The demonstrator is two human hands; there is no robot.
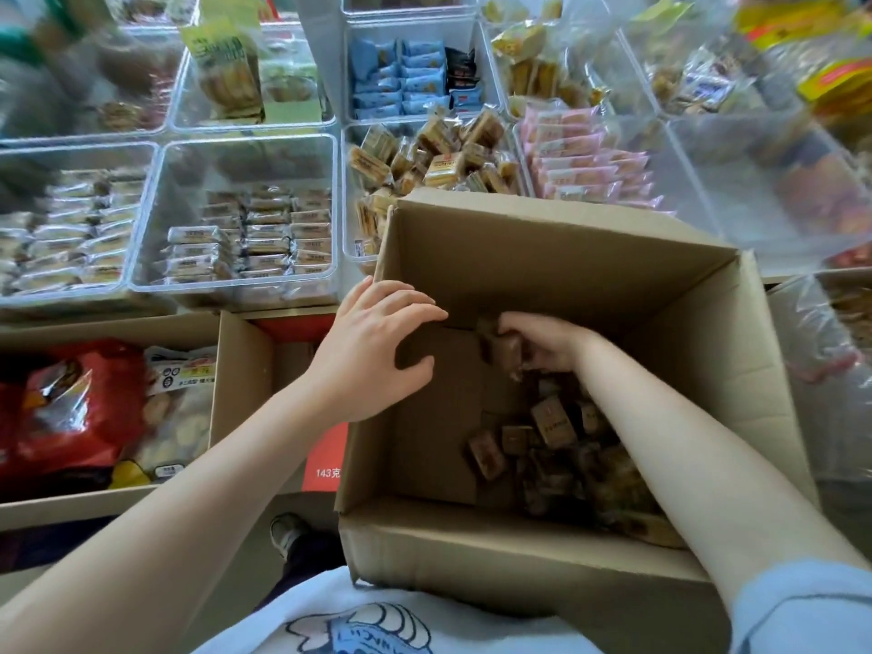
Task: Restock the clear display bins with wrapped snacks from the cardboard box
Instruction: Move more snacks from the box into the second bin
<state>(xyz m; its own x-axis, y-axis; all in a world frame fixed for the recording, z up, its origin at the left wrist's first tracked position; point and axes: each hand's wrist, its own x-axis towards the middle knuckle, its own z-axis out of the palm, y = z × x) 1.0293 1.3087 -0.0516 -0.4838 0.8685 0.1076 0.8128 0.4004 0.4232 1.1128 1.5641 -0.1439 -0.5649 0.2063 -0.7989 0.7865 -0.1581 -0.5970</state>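
My right hand (542,344) is down inside the cardboard box (590,295), grip closed around a small clump of brown wrapped snacks (502,351) near the box's far inner wall. My left hand (373,342) hangs over the box's left edge, fingers loosely spread, holding nothing — it looks ready to steady the wall. The remaining snacks (547,417) lie heaped along the right side of the box floor, under my forearm. To do this pick well I should lift straight up, clear the rim, and keep the bundle tight so none slip. The likely target is the bin (351,219) of similar tan snacks just beyond the box — judging by the matching wrappers.
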